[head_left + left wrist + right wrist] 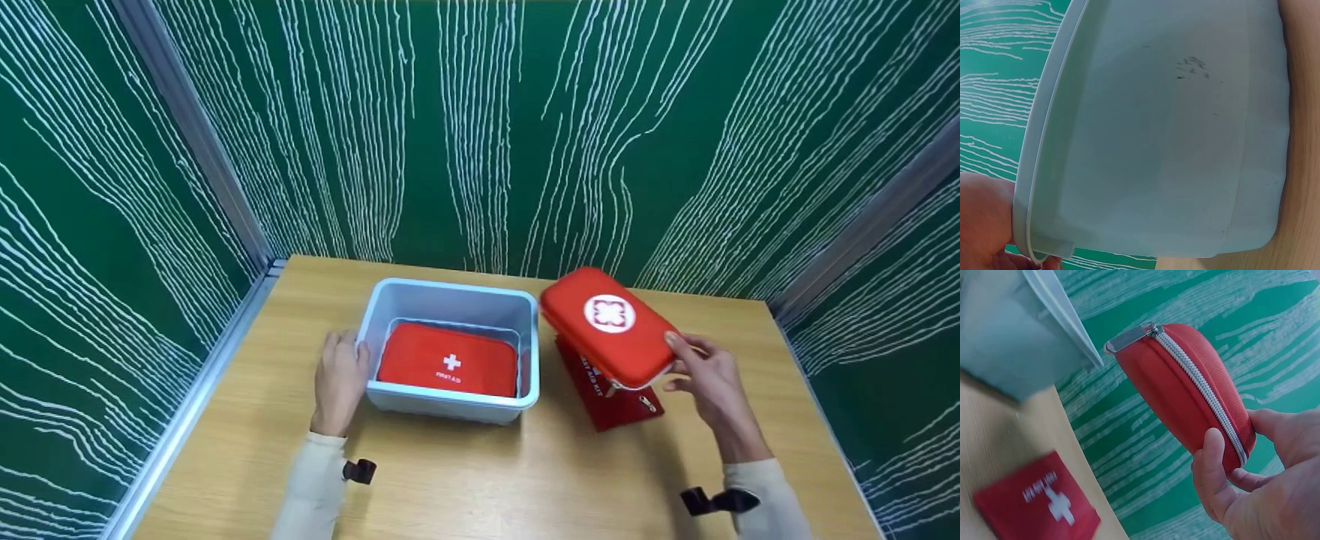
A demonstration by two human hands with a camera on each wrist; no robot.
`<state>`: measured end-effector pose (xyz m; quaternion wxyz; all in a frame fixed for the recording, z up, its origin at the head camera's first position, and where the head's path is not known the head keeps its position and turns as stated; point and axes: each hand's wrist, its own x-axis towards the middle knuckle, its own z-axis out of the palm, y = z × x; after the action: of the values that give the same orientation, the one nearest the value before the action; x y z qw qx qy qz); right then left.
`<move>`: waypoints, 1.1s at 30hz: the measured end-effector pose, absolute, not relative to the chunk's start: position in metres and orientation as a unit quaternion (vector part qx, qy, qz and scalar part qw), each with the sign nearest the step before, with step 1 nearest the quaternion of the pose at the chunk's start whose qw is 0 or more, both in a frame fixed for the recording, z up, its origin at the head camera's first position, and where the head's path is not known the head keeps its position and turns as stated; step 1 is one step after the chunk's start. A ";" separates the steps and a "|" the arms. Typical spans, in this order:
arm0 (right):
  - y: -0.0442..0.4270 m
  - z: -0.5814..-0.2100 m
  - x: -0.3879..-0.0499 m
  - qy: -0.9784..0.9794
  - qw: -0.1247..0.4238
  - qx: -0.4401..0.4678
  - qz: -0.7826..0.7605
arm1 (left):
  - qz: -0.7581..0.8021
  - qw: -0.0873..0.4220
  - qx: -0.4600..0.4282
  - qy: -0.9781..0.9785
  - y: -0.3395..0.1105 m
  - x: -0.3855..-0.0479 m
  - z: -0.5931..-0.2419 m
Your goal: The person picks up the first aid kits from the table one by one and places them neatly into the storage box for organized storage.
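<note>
Nearest you are your two pale sleeves [315, 491], with a black wrist mount [360, 471] at each cuff. Your left hand [340, 386] grips the left rim of the light blue-grey plastic bin, thumb toward the inside. Your right hand [712, 379] pinches the near right end of a red hard-shell first-aid case [634, 349] between thumb and fingers. You have that case raised and tilted, its white round emblem facing up; its silver zipper [1202, 382] and metal pull show in the right wrist view.

Below it on the tabletop, partly hidden by the case in the head view, lies a flat dark-red first-aid kit pouch [615, 412] with a white cross, lettering and a metal clip. The pouch is to the right of the bin [446, 411], and your raised case is just beside the bin's right rim. Inside the bin lies a red "FIRST AID" pouch [448, 349], cross and lettering up. Dark scuffs [1193, 66] mark the bin's outer wall on your left.

Beyond the wood-grain tabletop [465, 487] stand green panels [420, 187] streaked with white lines, with a metal post [195, 112] at the left corner.
</note>
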<state>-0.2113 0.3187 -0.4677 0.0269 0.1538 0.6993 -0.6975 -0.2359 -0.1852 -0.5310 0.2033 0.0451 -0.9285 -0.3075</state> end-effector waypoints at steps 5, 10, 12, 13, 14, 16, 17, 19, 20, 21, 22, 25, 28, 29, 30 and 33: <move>0.291 -0.468 -0.222 0.727 0.056 0.114 -0.675 | -0.308 0.199 0.049 -0.929 -0.186 -0.236 -0.531; 0.269 -0.470 -0.233 0.754 0.080 0.090 -0.645 | -0.309 0.188 0.055 -0.931 -0.186 -0.237 -0.531; 0.261 -0.472 -0.237 0.760 0.088 0.077 -0.639 | -0.305 0.190 0.054 -0.932 -0.186 -0.237 -0.532; 0.258 -0.473 -0.239 0.763 0.091 0.070 -0.636 | -0.302 0.192 0.054 -0.932 -0.186 -0.237 -0.532; 0.254 -0.474 -0.241 0.765 0.093 0.062 -0.634 | -0.300 0.193 0.053 -0.933 -0.185 -0.237 -0.532; 0.246 -0.476 -0.244 0.773 0.097 0.047 -0.626 | -0.296 0.194 0.052 -0.934 -0.186 -0.238 -0.532; 0.243 -0.476 -0.246 0.779 0.099 0.042 -0.617 | -0.296 0.192 0.053 -0.934 -0.186 -0.238 -0.532; 0.235 -0.476 -0.249 0.789 0.100 0.038 -0.605 | -0.299 0.191 0.053 -0.934 -0.186 -0.238 -0.532; 0.232 -0.476 -0.251 0.794 0.100 0.037 -0.599 | -0.300 0.190 0.054 -0.933 -0.186 -0.238 -0.532; 0.228 -0.475 -0.251 0.799 0.100 0.036 -0.591 | -0.302 0.190 0.054 -0.932 -0.186 -0.238 -0.532; 0.224 -0.475 -0.253 0.804 0.098 0.035 -0.586 | -0.304 0.190 0.054 -0.932 -0.186 -0.238 -0.532; 0.210 -0.474 -0.255 0.811 0.101 0.035 -0.576 | -0.309 0.190 0.056 -0.930 -0.186 -0.238 -0.532; 0.192 -0.475 -0.258 0.819 0.100 0.021 -0.564 | -0.313 0.190 0.056 -0.929 -0.187 -0.238 -0.531; 0.186 -0.476 -0.259 0.823 0.094 0.017 -0.560 | -0.315 0.189 0.056 -0.929 -0.187 -0.237 -0.530; 0.180 -0.476 -0.260 0.827 0.087 0.012 -0.556 | -0.316 0.186 0.057 -0.929 -0.187 -0.237 -0.530; 0.165 -0.478 -0.261 0.838 0.074 0.002 -0.540 | -0.316 0.174 0.060 -0.931 -0.186 -0.237 -0.531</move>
<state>-0.2606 0.1655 -0.4784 0.0736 0.0018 0.8382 -0.5403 -0.2366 -0.1858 -0.5308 0.1744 0.0604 -0.9307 -0.3159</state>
